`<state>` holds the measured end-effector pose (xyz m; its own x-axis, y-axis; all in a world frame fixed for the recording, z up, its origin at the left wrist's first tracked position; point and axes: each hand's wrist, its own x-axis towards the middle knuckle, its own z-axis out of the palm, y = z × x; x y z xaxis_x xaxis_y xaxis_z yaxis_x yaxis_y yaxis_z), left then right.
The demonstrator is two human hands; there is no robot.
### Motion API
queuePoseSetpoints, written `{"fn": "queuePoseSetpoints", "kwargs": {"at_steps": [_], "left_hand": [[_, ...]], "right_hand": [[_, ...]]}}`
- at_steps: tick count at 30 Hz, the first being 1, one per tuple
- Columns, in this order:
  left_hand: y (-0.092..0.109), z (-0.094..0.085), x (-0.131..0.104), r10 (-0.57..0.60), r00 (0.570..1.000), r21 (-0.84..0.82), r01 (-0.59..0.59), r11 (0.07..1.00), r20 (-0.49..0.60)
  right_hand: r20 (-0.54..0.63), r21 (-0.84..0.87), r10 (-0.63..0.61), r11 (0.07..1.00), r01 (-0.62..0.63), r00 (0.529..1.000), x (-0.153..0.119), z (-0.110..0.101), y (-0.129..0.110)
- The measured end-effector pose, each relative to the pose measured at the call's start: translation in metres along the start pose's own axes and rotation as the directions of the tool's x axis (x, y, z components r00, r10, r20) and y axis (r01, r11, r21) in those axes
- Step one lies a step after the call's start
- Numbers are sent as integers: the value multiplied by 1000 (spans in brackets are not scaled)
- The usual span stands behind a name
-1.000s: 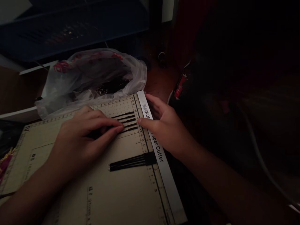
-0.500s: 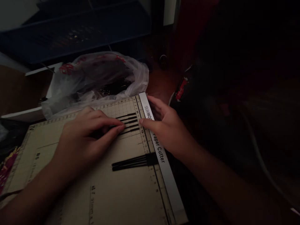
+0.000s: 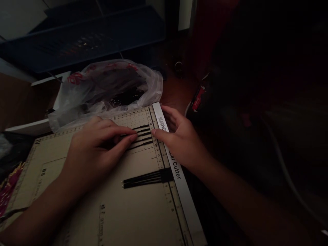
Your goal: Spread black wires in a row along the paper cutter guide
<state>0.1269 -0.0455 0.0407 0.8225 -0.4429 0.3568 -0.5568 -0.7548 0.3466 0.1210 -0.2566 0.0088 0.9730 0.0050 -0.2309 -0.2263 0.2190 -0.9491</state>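
A cream paper cutter board (image 3: 138,212) with printed rulers lies under both hands, its white rail (image 3: 179,177) along the right side. My left hand (image 3: 99,143) pinches one of several thin black strips (image 3: 143,144) lying side by side near the rail. My right hand (image 3: 176,136) grips the rail's edge, thumb on top beside the strip ends, fingers beyond it and partly hidden. Lower on the board lies a second bundle of black strips (image 3: 143,178), joined at a dark block by the rail.
Behind the board stands a clear plastic bag (image 3: 151,82) with red print, dark shiny pieces inside. A blue basket (image 3: 138,27) is farther back. Magenta and gold material (image 3: 10,188) lies at the left. A red-labelled item (image 3: 199,98) is beyond the rail.
The left fingertips have moved slightly up across the strips, uncovering more of the lower ones. The right hand stays on the rail. The view has shifted a little.
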Motion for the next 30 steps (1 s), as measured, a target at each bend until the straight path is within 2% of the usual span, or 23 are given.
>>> {"fn": "queuePoseSetpoints", "kwargs": {"at_steps": [18,25,30], "left_hand": [[0,-1,0,31,1000,-5,-31,999,-3],[6,-1,0,30,999,-20,-31,999,-41],[15,-4,-1,89,994,-40,-91,995,-60]], "right_hand": [[-1,0,-17,1000,17,1000,0,0,0],[-2,15,19,1000,-19,1000,-1,2,-4],[-3,1,13,1000,-13,1000,-2,2,-4]]}}
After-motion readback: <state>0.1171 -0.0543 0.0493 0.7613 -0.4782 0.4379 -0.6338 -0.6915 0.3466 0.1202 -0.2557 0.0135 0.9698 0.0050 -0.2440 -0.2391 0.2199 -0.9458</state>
